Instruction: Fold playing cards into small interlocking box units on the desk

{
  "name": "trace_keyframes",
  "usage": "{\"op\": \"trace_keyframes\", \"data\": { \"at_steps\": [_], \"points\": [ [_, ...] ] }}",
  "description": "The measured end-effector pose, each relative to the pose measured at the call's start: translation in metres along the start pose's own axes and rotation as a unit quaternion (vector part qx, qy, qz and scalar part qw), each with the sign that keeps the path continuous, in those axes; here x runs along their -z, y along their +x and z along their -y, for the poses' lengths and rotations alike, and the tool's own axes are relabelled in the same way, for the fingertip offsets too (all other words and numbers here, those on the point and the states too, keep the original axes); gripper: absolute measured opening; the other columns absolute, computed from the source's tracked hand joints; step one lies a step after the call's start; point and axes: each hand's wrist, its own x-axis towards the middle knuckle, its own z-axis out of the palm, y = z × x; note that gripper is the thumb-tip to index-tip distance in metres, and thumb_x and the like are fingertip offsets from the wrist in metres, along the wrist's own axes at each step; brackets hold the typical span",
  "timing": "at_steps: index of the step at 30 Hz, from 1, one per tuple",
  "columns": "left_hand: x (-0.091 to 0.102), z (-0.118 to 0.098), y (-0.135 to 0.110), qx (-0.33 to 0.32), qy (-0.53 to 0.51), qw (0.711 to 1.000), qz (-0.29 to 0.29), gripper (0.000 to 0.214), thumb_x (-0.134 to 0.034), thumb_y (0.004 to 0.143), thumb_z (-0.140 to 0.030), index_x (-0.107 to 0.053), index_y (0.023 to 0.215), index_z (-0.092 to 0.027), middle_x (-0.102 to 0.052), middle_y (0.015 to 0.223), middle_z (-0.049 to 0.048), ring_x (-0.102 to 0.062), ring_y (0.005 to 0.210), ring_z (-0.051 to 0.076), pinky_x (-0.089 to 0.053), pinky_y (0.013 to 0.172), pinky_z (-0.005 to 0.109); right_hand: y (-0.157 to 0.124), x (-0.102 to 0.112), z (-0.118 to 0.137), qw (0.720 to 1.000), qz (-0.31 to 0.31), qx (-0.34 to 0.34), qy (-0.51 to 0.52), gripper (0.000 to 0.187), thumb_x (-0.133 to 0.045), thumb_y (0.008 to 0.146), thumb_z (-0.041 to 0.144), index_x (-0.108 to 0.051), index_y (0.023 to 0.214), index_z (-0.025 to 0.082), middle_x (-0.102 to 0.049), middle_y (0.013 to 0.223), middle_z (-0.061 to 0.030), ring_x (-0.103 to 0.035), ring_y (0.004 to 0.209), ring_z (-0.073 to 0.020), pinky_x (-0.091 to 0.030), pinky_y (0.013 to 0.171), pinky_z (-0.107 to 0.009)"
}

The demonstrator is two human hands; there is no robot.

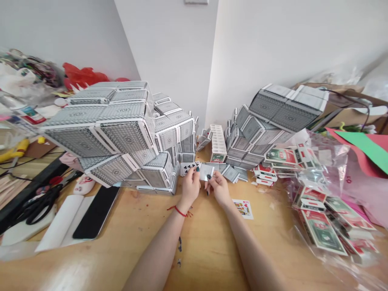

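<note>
Between my two hands is a playing card (pixel 206 172), light-coloured on the side I see. My left hand (pixel 191 184) pinches its left end, and my right hand (pixel 218 186) pinches the right end. Just behind the left fingers, a card with black clubs (pixel 187 167) lies face up. Several patterned cards (pixel 230 173) lie beyond my right fingers. A king of hearts (pixel 243 209) rests face up on the wooden table (pixel 212 250), beside my right forearm. A row of card boxes (pixel 217 141) stands behind the hands.
Large stacked blocks built of grey-backed cards stand at left (pixel 124 133) and right (pixel 281 107). Red and green card boxes (pixel 323 230) in clear plastic fill the right side. A black phone (pixel 96 212), scissors (pixel 45 202) and white paper (pixel 62 218) lie at left.
</note>
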Motion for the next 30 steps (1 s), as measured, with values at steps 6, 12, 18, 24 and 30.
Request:
{"op": "trace_keyframes", "data": {
  "at_steps": [6,12,18,24,30],
  "points": [
    [0.003,-0.001,-0.002,-0.019,0.049,0.999,-0.009,0.028,-0.035,0.086,-0.031,-0.058,0.079,-0.016,-0.052,0.053,-0.0012,-0.049,0.049,0.010,-0.037,0.050,0.021,0.004,0.008,0.001,0.965,-0.253,0.045,0.060,0.027,-0.052,0.072,0.044,-0.038,0.074,0.021,-0.051,0.043,0.0078,-0.039,0.028,-0.0065,-0.028,0.030,-0.017],
    [0.006,0.002,0.001,-0.133,0.182,0.973,-0.057,0.027,-0.048,0.076,-0.013,-0.052,0.102,-0.017,-0.059,0.099,0.0087,-0.052,0.098,0.020,-0.042,0.083,0.034,0.003,0.011,-0.004,0.919,-0.392,0.049,-0.019,0.030,-0.042,0.079,0.043,-0.035,0.059,0.021,-0.046,0.035,0.0068,-0.036,0.024,-0.0067,-0.026,0.027,-0.018],
    [0.003,0.011,0.003,-0.134,0.213,0.967,-0.035,0.053,-0.049,0.074,-0.009,-0.034,0.125,-0.016,-0.048,0.121,0.0144,-0.045,0.113,0.026,-0.039,0.092,0.043,0.004,0.015,-0.003,0.910,-0.413,0.034,-0.023,0.039,-0.038,0.080,0.047,-0.036,0.052,0.021,-0.047,0.033,0.0039,-0.037,0.024,-0.0078,-0.027,0.026,-0.020],
    [0.007,0.015,0.004,-0.136,0.218,0.966,-0.024,0.040,-0.046,0.077,-0.009,-0.046,0.116,-0.018,-0.057,0.106,0.0096,-0.052,0.101,0.023,-0.043,0.085,0.040,0.004,0.011,-0.002,0.945,-0.324,0.040,-0.004,0.047,-0.040,0.079,0.051,-0.030,0.043,0.022,-0.046,0.031,0.0025,-0.036,0.023,-0.0073,-0.026,0.026,-0.019],
    [0.011,0.009,0.002,-0.163,0.295,0.942,-0.004,0.028,-0.042,0.080,-0.010,-0.056,0.102,-0.019,-0.062,0.094,0.0076,-0.055,0.090,0.021,-0.044,0.078,0.036,0.005,0.006,-0.003,0.976,-0.217,-0.019,-0.005,0.040,-0.050,0.074,0.048,-0.044,0.048,0.018,-0.050,0.033,0.0018,-0.041,0.024,-0.0084,-0.030,0.027,-0.019]
  ]
}}
